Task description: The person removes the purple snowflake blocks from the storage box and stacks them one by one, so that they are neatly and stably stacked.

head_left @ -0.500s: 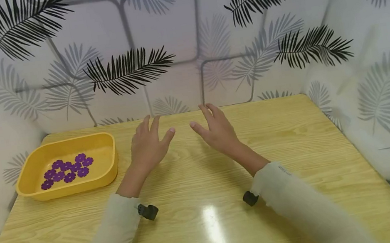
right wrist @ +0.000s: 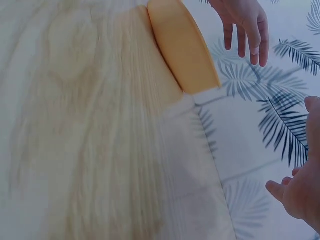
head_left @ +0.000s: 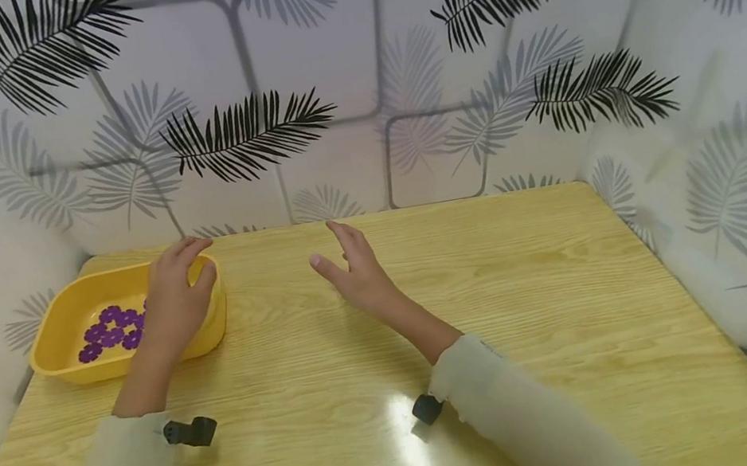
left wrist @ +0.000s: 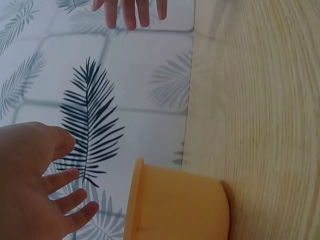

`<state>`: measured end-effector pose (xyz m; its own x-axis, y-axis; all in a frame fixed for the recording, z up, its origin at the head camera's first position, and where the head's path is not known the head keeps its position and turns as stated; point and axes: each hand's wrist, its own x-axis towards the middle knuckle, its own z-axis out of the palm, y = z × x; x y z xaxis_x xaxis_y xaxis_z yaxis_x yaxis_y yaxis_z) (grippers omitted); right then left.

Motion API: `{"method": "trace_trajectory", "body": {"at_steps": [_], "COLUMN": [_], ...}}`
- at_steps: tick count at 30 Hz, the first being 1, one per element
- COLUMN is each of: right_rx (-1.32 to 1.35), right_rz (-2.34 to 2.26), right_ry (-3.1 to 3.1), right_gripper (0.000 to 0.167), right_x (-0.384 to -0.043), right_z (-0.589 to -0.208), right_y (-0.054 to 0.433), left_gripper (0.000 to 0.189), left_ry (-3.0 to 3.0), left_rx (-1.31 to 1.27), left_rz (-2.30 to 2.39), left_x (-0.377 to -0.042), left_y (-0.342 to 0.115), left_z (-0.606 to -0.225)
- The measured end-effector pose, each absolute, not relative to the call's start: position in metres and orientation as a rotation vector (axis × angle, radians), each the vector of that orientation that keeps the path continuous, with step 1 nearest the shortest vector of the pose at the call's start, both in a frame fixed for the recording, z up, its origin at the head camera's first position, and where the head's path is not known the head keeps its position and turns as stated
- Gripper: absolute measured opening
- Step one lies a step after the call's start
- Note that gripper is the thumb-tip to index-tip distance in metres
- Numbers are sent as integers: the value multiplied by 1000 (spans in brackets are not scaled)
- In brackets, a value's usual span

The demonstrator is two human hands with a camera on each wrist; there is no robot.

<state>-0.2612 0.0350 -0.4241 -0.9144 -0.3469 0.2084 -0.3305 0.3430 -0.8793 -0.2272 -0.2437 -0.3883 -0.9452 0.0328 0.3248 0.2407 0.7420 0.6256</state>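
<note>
My left hand (head_left: 175,301) hovers over the right end of a yellow tub (head_left: 69,377), its fingers loosely bent and holding nothing. Inside the tub lie several purple flower-shaped pieces (head_left: 112,336); the hand hides some of them in the head view. In the left wrist view, the tub's end wall (left wrist: 180,205) stands below and to the right of the hand (left wrist: 30,185). My right hand (head_left: 364,279) is in the air above the middle of the table, fingers relaxed with nothing in them. The right wrist view also shows the left hand (right wrist: 247,25) beyond the tub (right wrist: 182,47).
A wood-grain table (head_left: 536,305) spreads out under both hands, with a bright reflection near its front. Behind it and at the sides hang light walls (head_left: 318,56) with a leaf pattern. Small black cameras (head_left: 193,432) sit on both wrists.
Both hands have moved to the left. The left hand has come from beside the tub to above its right end, and the right hand has shifted toward the table's middle.
</note>
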Motion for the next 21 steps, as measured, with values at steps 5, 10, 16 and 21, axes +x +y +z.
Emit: {"method": "trace_trajectory", "body": {"at_steps": [5, 10, 16, 21], "right_rx": [-691, -732, -747, -766], "right_rz": [-1741, -1750, -1689, -1711], "right_ry": [2442, 2374, 2378, 2325], "right_gripper": [75, 74, 74, 73], "right_x": [-257, -252, -248, -245], "right_z": [-430, -436, -440, -442], "right_y": [11, -10, -38, -57], "left_gripper": [40, 43, 41, 44], "left_ry": [-2657, -2698, -2714, -2731], "left_rx": [-231, -183, -82, 14], "left_rz": [-1039, -1022, -900, -836], "left_x": [-218, -207, -201, -197], "left_y": [-274, -303, -340, -365], "left_z": [-393, -398, -398, -399]}}
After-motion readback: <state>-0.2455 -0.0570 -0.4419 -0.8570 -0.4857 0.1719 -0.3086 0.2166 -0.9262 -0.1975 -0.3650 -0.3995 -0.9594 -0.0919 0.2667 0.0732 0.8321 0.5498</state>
